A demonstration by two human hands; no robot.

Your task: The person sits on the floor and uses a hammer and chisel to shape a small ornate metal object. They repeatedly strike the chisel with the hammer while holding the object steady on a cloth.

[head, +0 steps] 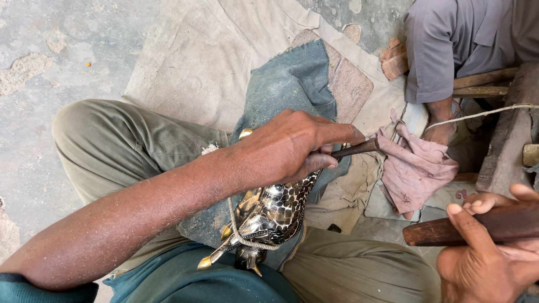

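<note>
My left hand [292, 147] is closed around a thin dark metal chisel [359, 148], its tip pointing right above a shiny brass-and-silver figurine [269, 216] with a scaled pattern. The figurine lies on my lap on a blue denim cloth [292, 84] and is bound with a thin cord [236, 233]. My right hand [483, 258] at the lower right grips a dark wooden mallet handle [449, 230], held apart from the chisel.
Another person in a grey shirt [449, 45] sits at the upper right, a hand [441, 132] on a pink rag [415, 168]. Canvas sheeting [196, 56] covers the concrete floor [56, 56]. A wooden block [508, 146] and a taut string [483, 114] lie at the right.
</note>
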